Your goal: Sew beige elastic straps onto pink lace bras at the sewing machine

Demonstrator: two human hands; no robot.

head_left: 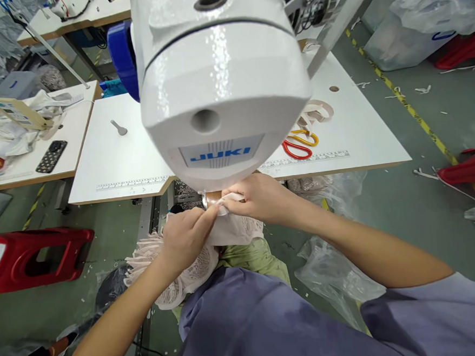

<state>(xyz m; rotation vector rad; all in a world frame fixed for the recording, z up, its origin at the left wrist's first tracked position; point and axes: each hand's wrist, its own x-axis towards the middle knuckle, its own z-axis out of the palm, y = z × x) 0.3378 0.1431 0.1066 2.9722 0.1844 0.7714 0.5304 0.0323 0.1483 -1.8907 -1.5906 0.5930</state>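
A white sewing machine marked JUKI fills the upper middle of the view. Just below its head, my left hand and my right hand pinch the edge of a pale pink lace garment, which looks like a bra. Both hands are close together beside a shiny metal part of the machine. More pale lace pieces hang in a bunch under my left hand and over my lap. The needle area is hidden behind the machine head.
Red and yellow-handled scissors and a coil of pale tape lie on the white table at right. A small grey tool lies at left. A phone rests on the neighbouring table. Red stools stand nearby.
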